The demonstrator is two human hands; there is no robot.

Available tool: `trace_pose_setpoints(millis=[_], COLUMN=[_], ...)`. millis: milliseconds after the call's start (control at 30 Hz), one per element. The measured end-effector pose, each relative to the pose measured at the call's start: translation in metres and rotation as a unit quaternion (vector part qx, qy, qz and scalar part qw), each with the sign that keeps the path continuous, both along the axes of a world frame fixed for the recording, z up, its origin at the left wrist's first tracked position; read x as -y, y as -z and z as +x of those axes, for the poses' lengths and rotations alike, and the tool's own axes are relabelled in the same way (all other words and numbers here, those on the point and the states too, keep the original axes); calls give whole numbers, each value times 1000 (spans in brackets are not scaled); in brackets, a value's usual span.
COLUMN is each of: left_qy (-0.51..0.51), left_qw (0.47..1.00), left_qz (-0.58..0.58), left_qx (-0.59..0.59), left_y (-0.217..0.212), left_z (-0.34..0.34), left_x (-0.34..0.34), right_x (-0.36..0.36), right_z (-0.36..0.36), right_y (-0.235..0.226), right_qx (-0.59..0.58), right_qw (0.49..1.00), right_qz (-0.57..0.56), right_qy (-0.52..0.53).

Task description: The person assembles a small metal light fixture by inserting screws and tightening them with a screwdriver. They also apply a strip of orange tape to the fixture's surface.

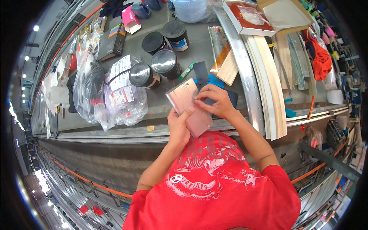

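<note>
In front of my red shirt, a flat rectangular pinkish metallic piece (189, 105), with fine ridges near its far end, is tilted over the table's near edge. My left hand (178, 126) grips its left edge, thumb on top. Above the piece's right side is my right hand (216, 101), thumb and fingertips pinched together against the surface; whatever is between them is too small to make out. Just beyond lie a dark flat square (201, 72), some blue material (215, 80) and a green-handled tool (186, 71).
Several black lidded tubs (166, 63) stand beyond my hands. Plastic-wrapped packages (124, 97) and a black box (113, 42) sit to the left. On the right, a metal rail (245, 73) runs beside long wooden strips (266, 92) and a wood block (228, 69). An open white box (249, 19) rests farther back.
</note>
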State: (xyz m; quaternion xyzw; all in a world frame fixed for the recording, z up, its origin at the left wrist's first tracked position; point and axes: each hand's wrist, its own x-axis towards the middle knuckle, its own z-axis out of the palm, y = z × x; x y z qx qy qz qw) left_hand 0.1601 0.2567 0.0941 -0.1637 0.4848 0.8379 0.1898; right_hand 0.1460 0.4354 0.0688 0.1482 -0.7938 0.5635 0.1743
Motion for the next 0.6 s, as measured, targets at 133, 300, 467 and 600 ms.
trace_pose_setpoints(millis=[133,300,467,600], left_qy=[1,2,8,17], left_qw=[1000,1000,1000,1000], left_qz=[-2,-10,-4,-9], left_qx=[-4,-6,-6,-6], left_y=[0,1,-3,-2], left_z=[0,1,1,1], left_x=[0,0,-2,-2], right_x=[-1,1,6,-4], right_z=[2,5,5,4], right_y=[0,4,-1,2], right_qx=[-26,-27,3,-40], right_qw=[999,999,999,998], right_qz=[27,34,-29,47], right_qy=[6,31,29,20])
